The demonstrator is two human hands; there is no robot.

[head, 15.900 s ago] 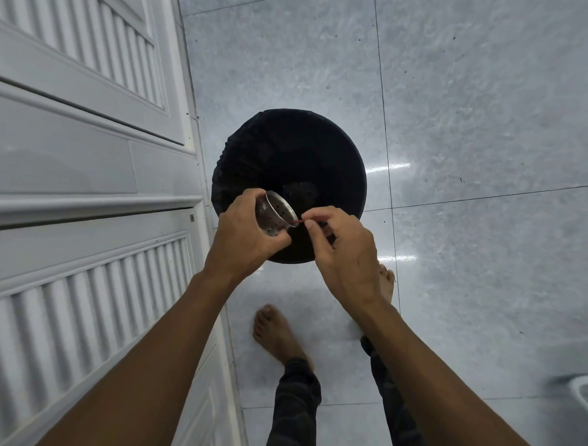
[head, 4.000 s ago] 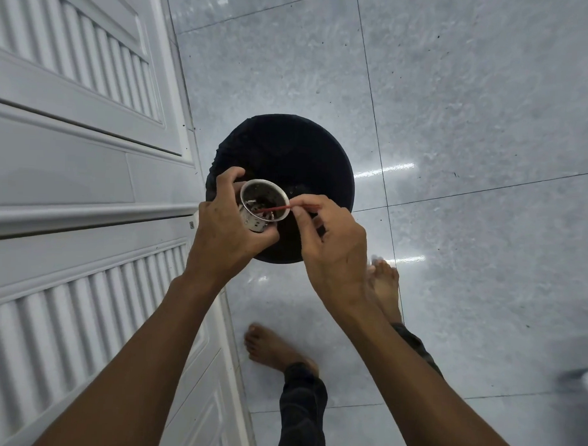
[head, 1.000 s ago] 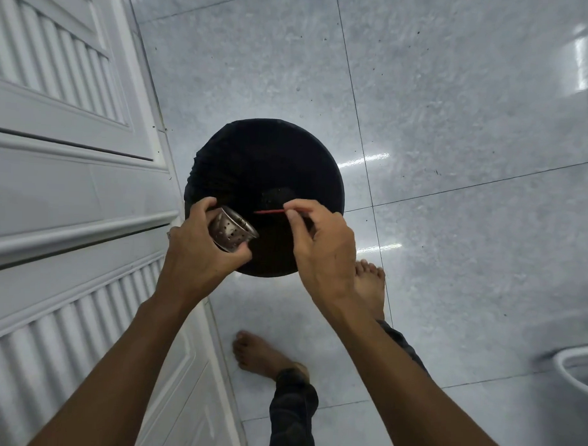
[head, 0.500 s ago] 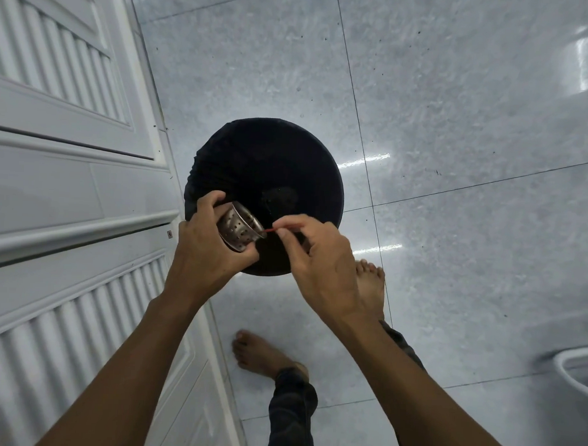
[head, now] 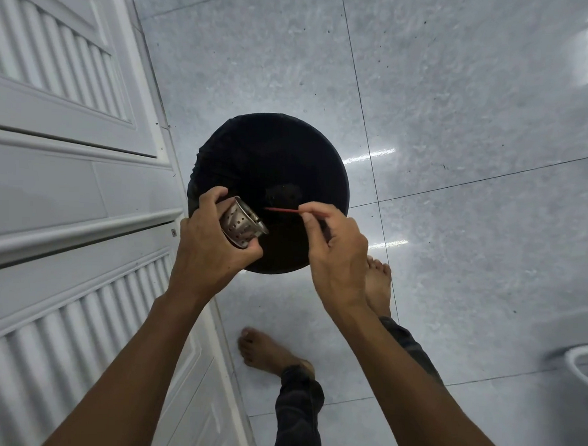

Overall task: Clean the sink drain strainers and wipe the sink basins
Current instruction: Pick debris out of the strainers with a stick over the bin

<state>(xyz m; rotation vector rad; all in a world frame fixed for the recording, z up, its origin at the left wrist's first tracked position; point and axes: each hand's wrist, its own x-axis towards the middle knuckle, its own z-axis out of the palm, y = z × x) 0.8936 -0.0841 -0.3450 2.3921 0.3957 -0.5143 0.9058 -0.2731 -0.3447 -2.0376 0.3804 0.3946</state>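
A white louvred door (head: pixel 64 188) filled the frame's left; mid-frame sat a black-lined bin (head: pixel 271 168). Over it, the left hand (head: pixel 211 250) clamped the tilted metal strainer (head: pixel 241 226), while the right hand (head: pixel 335 254) pinched a red stick (head: pixel 281 209).

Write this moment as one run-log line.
left hand: holds strainer tilted over black bin | right hand: pinches red stick, tip outside strainer | stage: picking debris
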